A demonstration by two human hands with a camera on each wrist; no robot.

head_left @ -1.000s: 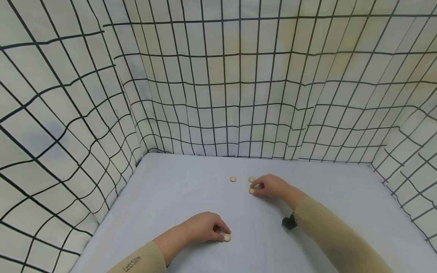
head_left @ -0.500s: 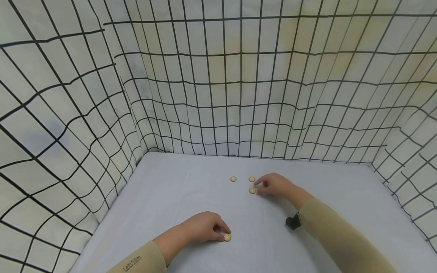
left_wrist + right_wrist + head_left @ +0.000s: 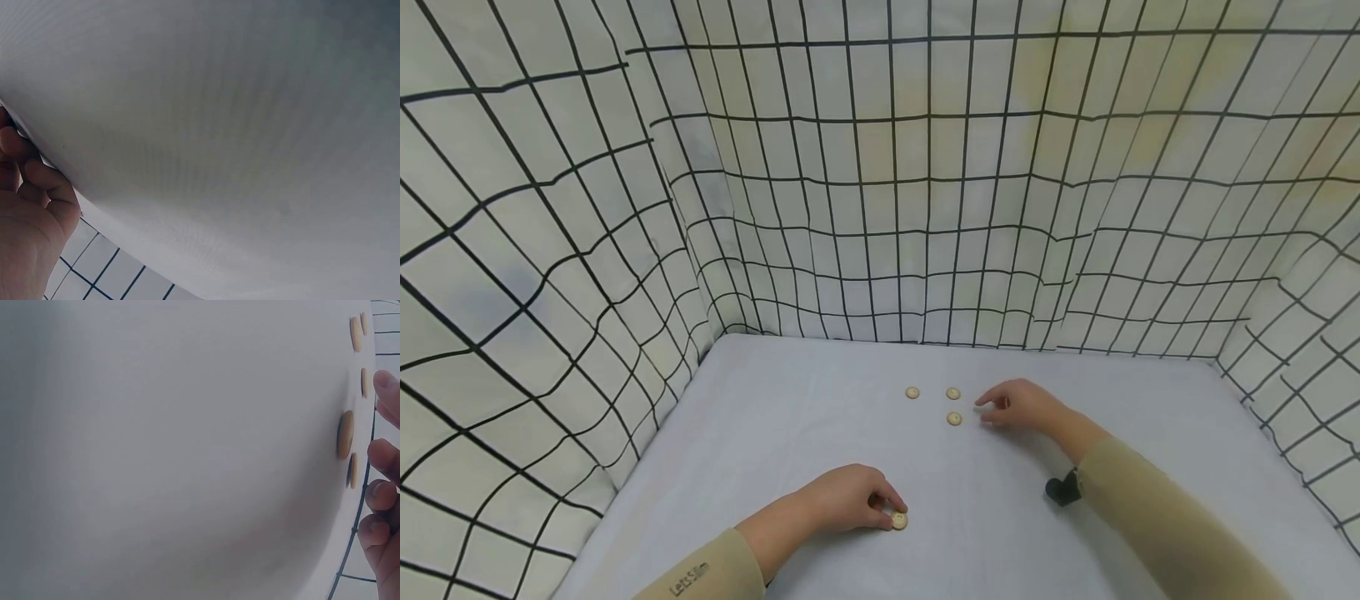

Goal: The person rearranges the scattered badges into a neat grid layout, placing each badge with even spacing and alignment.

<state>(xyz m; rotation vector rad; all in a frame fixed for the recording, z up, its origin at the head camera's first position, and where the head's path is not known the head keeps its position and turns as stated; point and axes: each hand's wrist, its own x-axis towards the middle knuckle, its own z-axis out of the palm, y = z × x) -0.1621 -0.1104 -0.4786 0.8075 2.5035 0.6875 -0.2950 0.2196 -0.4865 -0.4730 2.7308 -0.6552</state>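
Three round, pale wooden buttons lie on the white cloth in the head view: a back-left button (image 3: 912, 392), a back-right button (image 3: 953, 393) and a front button (image 3: 954, 418). My right hand (image 3: 1018, 406) is just right of the front button, thumb and forefinger apart, holding nothing. Nearer me, my left hand (image 3: 852, 500) pinches a fourth-sided view of a near button (image 3: 899, 521) between thumb and forefinger at the table. In the right wrist view, several buttons (image 3: 345, 434) show edge-on beside the right fingers (image 3: 382, 456). The left wrist view shows curled left fingers (image 3: 53, 184), their button hidden.
A white cloth (image 3: 805, 400) covers the table. White walls with a black grid (image 3: 880, 208) close it in at the back and both sides. A black wrist device (image 3: 1063, 489) hangs under the right sleeve (image 3: 1150, 508).
My right hand has let go of the front button and drawn back to the right, leaving it on the cloth. The left hand stays at its button.
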